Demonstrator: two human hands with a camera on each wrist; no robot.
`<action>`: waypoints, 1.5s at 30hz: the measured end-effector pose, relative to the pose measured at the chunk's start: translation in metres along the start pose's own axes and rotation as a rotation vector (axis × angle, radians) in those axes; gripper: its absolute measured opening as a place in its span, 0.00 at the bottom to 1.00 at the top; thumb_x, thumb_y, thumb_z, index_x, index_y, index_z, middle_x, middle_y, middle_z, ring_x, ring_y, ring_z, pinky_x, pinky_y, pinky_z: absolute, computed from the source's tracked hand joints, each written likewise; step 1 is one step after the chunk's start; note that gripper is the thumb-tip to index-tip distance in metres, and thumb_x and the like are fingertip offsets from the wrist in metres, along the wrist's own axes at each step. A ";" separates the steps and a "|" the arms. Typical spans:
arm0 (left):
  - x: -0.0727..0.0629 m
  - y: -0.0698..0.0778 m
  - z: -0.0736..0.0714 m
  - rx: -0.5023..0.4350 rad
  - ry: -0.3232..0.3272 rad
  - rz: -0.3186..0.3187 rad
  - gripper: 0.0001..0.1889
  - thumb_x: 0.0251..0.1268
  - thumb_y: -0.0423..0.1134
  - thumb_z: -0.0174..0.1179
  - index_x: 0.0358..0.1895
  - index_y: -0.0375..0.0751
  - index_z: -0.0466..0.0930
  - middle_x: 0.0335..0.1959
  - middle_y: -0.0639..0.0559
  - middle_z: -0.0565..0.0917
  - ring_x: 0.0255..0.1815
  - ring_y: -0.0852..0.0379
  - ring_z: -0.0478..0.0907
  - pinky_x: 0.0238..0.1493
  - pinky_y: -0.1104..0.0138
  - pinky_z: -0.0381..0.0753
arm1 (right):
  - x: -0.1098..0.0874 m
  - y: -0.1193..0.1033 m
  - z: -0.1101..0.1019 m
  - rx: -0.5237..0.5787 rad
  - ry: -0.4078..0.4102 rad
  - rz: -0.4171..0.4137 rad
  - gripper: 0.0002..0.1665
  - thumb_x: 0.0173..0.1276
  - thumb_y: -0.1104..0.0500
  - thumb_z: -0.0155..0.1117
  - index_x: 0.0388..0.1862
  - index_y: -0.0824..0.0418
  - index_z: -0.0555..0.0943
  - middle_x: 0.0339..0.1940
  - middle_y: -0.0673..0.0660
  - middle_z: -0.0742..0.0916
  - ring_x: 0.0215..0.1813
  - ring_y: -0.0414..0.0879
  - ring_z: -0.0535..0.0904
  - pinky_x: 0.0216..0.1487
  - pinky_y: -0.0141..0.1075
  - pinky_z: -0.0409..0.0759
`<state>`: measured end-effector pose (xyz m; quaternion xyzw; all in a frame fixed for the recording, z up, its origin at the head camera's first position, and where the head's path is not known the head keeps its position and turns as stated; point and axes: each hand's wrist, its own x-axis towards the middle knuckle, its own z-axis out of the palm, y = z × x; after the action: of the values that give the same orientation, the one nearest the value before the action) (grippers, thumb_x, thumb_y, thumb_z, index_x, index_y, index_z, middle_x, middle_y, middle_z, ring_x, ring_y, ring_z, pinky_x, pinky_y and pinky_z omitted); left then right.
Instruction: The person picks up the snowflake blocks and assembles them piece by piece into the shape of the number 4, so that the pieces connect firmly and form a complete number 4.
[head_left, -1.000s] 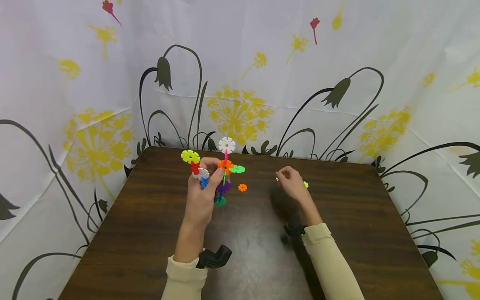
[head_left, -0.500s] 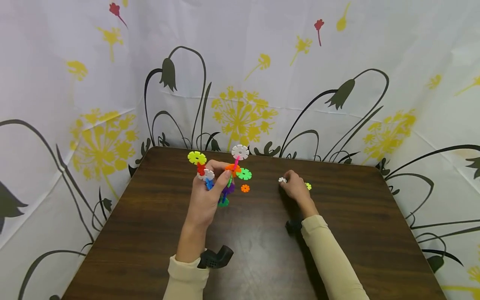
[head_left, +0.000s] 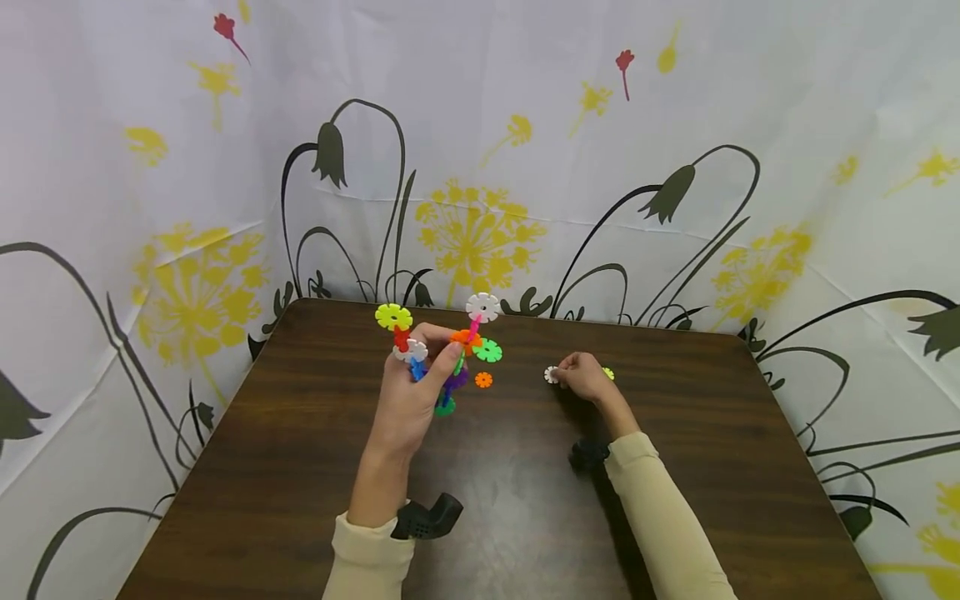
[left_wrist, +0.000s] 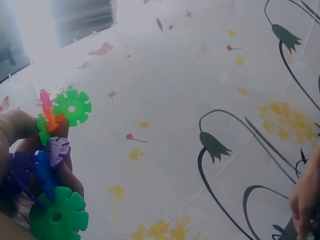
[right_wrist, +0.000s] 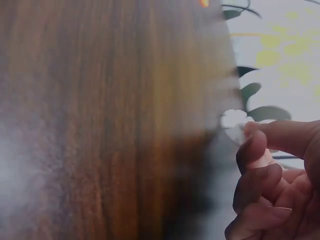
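My left hand point(head_left: 408, 392) grips a build of linked plastic snowflake discs, raised above the table. Out of it stick a yellow disc point(head_left: 393, 316), a white disc point(head_left: 482, 307) at the top, a light green disc point(head_left: 487, 350) and a dark green disc point(left_wrist: 59, 215) at the bottom. Purple and blue discs sit between the fingers, partly hidden by the hand. My right hand point(head_left: 588, 379) pinches a loose white snowflake disc point(right_wrist: 235, 120) between thumb and forefinger, over the right half of the table. Its other fingers are curled in.
An orange disc point(head_left: 483, 380) lies on the dark wooden table point(head_left: 510, 500) between the hands. Just behind the right hand a yellow-green disc point(head_left: 608, 373) shows. A flower-printed curtain point(head_left: 480, 125) hangs behind the table's far edge.
My right hand has taken hold of the white disc and shifted it slightly left. The build in my left hand has turned a little, so its white top disc now sits further right.
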<state>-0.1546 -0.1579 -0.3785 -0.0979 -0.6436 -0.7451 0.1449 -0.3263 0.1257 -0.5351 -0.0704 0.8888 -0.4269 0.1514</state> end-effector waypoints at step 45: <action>0.005 -0.019 0.014 0.066 -0.026 -0.067 0.08 0.81 0.35 0.62 0.52 0.33 0.83 0.37 0.53 0.81 0.32 0.56 0.76 0.33 0.71 0.77 | -0.134 -0.132 -0.014 0.402 0.121 -0.693 0.04 0.79 0.65 0.66 0.48 0.59 0.83 0.34 0.60 0.91 0.37 0.50 0.89 0.38 0.37 0.88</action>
<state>-0.1668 -0.1421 -0.3921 -0.0814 -0.6727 -0.7264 0.1147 -0.2046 0.0874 -0.3959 -0.3093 0.7185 -0.6215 -0.0434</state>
